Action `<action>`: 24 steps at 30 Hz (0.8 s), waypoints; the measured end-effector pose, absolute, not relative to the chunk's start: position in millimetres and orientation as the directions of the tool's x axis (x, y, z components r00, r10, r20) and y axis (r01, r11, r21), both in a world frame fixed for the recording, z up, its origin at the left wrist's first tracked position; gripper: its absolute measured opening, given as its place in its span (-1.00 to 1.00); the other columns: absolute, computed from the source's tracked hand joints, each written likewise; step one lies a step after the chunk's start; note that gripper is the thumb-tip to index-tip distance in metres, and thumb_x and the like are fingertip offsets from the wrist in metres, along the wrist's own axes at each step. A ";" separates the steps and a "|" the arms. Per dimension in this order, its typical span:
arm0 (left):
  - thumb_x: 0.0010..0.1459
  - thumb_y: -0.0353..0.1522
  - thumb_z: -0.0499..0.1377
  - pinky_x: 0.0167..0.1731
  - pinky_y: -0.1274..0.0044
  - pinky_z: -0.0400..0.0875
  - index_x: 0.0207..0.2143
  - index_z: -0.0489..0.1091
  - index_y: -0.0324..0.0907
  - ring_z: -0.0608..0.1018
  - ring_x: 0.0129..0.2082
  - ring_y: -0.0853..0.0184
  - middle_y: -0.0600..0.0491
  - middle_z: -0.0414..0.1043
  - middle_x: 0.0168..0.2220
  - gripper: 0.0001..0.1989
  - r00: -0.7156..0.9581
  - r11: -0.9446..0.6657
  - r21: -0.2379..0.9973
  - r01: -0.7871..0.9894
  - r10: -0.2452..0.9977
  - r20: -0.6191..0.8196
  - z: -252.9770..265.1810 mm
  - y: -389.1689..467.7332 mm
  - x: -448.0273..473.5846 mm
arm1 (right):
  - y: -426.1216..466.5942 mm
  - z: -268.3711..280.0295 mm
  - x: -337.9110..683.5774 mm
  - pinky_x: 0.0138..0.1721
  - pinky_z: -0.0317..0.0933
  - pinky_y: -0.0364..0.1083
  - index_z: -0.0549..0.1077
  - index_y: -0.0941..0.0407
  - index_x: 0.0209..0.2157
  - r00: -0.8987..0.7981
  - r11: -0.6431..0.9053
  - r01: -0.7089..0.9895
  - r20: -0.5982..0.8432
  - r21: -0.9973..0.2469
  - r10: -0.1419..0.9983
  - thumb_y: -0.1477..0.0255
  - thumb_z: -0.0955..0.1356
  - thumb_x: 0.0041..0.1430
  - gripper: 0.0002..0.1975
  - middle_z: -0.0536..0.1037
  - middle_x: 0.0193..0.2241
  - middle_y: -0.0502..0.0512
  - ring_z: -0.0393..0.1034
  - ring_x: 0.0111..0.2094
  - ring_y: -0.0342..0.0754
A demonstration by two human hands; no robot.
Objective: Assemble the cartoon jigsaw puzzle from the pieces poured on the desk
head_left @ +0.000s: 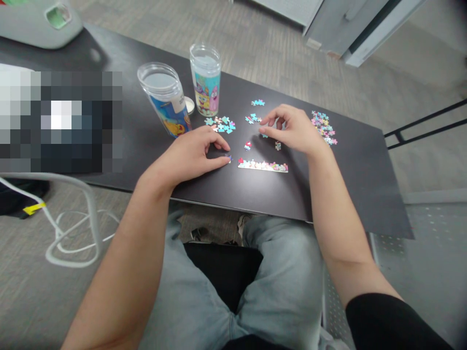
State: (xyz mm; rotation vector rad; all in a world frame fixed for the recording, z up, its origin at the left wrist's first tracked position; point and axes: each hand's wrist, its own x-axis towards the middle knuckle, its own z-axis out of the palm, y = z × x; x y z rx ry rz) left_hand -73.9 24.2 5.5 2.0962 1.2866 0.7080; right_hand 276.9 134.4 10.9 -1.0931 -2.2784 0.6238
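My left hand (197, 153) rests low over the table with its fingers apart. Its thumb tip touches or almost touches a small dark puzzle piece (228, 159). My right hand (288, 125) hovers with bent fingers, a gap between thumb and index finger, and nothing visible between them. Just left of its fingertips is a small cluster of joined pieces (252, 118); a blue piece (264, 136) lies partly hidden under the thumb. Between my hands lies a joined puzzle strip (262, 166) with a straight lower edge. Above it are a red-and-white piece (248, 145) and another loose piece (278, 146).
Two clear cups with cartoon prints, one blue (168, 104) and one turquoise (206, 82), stand behind my left hand, beside a round lid (189, 105). Loose pieces form a left pile (221, 124) and a right pile (324, 127) on the dark table (357, 180).
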 end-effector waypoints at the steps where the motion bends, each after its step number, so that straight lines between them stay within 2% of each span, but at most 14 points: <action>1: 0.37 -0.09 0.52 0.19 0.25 0.59 0.03 0.80 0.01 0.65 -0.04 0.12 0.00 0.71 -0.04 -0.71 0.406 -0.383 0.701 0.602 0.902 0.143 4.7 24.1 -74.8 | 136.0 10.2 279.0 -0.05 0.45 0.14 0.83 -0.02 -0.09 -0.508 0.559 0.576 0.274 -0.597 0.817 0.11 0.69 0.39 -0.74 0.76 -0.15 0.09 0.45 -0.28 0.03; 6: 0.45 -0.07 0.51 0.25 0.24 0.58 -0.01 0.83 0.02 0.68 0.02 0.10 -0.01 0.70 0.01 -0.76 0.442 -0.420 0.699 0.578 0.882 0.165 -0.3 22.8 -76.1 | 133.8 5.5 271.0 -0.10 0.44 0.12 0.83 -0.03 -0.07 -0.531 0.558 0.580 0.244 -0.593 0.811 0.13 0.67 0.38 -0.76 0.75 -0.17 0.08 0.45 -0.28 0.04; 14: 0.45 -0.14 0.56 0.08 0.30 0.56 -0.01 0.80 -0.02 0.61 -0.12 0.17 0.04 0.65 -0.11 -0.80 0.419 -0.434 0.705 0.561 0.883 0.211 -5.0 15.8 -68.4 | 131.3 4.9 262.5 -0.12 0.39 0.09 0.83 -0.01 -0.05 -0.582 0.592 0.551 0.237 -0.588 0.778 0.18 0.67 0.39 -0.77 0.76 -0.18 0.07 0.44 -0.29 0.02; 17: 0.41 -0.17 0.59 0.07 0.30 0.54 -0.03 0.80 -0.01 0.59 -0.16 0.19 0.07 0.65 -0.15 -0.81 0.423 -0.444 0.707 0.550 0.878 0.223 -6.8 15.0 -65.0 | 130.7 3.4 261.6 -0.12 0.37 0.09 0.84 -0.02 -0.07 -0.613 0.608 0.530 0.228 -0.591 0.756 0.13 0.69 0.41 -0.75 0.76 -0.17 0.07 0.44 -0.28 0.02; 21: 0.40 -0.17 0.60 0.03 0.30 0.49 -0.01 0.82 -0.01 0.59 -0.16 0.20 0.04 0.71 -0.10 -0.80 0.414 -0.440 0.696 0.567 0.883 0.221 -7.0 14.6 -60.8 | 129.7 2.0 257.7 -0.12 0.38 0.09 0.84 -0.04 -0.09 -0.665 0.613 0.492 0.188 -0.618 0.723 0.00 0.76 0.34 -0.63 0.75 -0.15 0.07 0.44 -0.24 0.04; 24: 0.44 -0.15 0.57 0.08 0.27 0.50 0.00 0.85 0.01 0.62 -0.13 0.18 0.04 0.70 -0.10 -0.81 0.420 -0.442 0.681 0.584 0.882 0.212 -5.1 15.1 -58.9 | 128.4 3.6 254.4 -0.11 0.40 0.09 0.84 -0.05 -0.11 -0.680 0.609 0.480 0.171 -0.632 0.713 -0.03 0.79 0.30 -0.60 0.75 -0.15 0.07 0.47 -0.19 0.08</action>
